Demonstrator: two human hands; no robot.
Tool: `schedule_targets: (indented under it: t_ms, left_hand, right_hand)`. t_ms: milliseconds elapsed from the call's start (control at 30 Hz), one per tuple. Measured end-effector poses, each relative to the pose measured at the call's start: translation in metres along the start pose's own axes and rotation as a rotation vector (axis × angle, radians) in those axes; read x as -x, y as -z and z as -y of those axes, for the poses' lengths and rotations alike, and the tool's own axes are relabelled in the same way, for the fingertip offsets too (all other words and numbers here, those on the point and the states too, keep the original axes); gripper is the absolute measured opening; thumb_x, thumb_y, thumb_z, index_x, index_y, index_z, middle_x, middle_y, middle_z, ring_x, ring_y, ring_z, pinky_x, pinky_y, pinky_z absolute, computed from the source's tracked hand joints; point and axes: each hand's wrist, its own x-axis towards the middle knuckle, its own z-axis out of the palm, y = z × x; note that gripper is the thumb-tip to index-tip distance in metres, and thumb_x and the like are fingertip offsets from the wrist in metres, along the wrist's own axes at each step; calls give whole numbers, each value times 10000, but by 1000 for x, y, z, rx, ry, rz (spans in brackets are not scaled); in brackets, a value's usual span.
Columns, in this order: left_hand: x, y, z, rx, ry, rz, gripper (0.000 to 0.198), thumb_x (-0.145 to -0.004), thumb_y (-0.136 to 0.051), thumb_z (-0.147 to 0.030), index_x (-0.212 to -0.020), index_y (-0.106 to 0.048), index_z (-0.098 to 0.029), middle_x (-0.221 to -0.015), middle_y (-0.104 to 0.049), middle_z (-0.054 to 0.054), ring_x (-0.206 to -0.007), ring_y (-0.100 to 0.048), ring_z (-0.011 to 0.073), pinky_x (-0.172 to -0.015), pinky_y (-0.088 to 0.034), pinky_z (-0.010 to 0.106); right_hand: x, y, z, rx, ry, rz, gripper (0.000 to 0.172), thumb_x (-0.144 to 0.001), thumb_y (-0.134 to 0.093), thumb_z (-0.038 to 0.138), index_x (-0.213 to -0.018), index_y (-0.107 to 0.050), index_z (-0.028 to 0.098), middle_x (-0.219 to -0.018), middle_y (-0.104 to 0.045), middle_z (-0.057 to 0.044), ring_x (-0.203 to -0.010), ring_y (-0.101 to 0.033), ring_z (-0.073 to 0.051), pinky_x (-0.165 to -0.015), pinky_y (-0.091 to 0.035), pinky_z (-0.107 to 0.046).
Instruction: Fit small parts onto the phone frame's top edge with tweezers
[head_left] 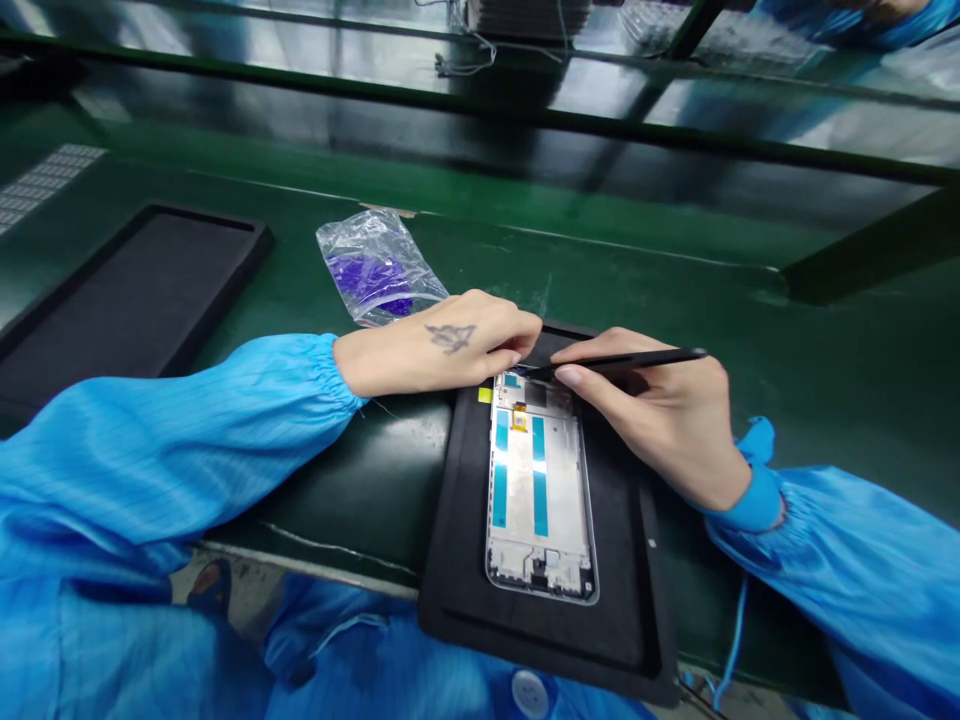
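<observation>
A phone's metal mid-frame (538,490) lies face up on a black rubber mat (525,630), with teal strips down its silver back and a small yellow-and-gold flex part near its top end. My left hand (442,345) lies over that top end, its fingertips hidden against the frame's edge. My right hand (652,415) pinches slim black tweezers (622,365), whose tip reaches the same top corner. The point where the tip lands is hidden by my fingers. A small yellow tag (485,395) sticks out at the frame's left side.
A clear plastic bag (375,268) with purple contents lies just beyond my left hand. Farther left sits a second black mat (135,290) on the green workbench (600,225). A dark rail (480,105) runs across the back. My blue sleeves fill the lower corners.
</observation>
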Motion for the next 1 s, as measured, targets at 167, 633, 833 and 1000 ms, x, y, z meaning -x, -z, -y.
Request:
schedule_targets:
  t_ms: [167, 633, 833, 1000]
  left_hand:
    - [0, -1, 2, 11, -9, -7, 135, -946, -475, -125, -865, -574, -170, -839, -601, -3, -767, -533, 129, -696, -364, 261]
    - [0, -2, 3, 3, -19, -18, 137, -950, -471, -126, -873, -577, -166, -856, -605, 8, -781, -541, 133, -704, -372, 257]
    - [1, 2, 0, 15, -22, 20, 129, -937, -483, -114, -887, -591, -164, -878, -623, 13, -812, -555, 141, -737, -394, 267]
    - [1, 2, 0, 53, -51, 3, 129, -919, -491, -103, -930, -597, -176, -930, -642, 22, -852, -571, 154, -762, -415, 278]
  right_hand:
    - [1, 0, 1, -7, -27, -52, 98, -937, -706, 294, -890, -741, 215, -871, -708, -25, -746, -665, -172, -621, -527, -273]
    - [0, 0, 0, 18, -4, 2, 81, -942, -703, 303, -932, -744, 234, -892, -715, -17, -776, -672, -186, -705, -540, -307]
    - [-2, 1, -2, -78, -49, -29, 92, -929, -719, 277, -874, -739, 207, -848, -710, -11, -705, -656, -147, -579, -499, -238]
    - [-3, 1, -7, -195, -137, -77, 182, -920, -744, 365, -849, -727, 198, -745, -694, -9, -663, -666, -171, -603, -532, -269]
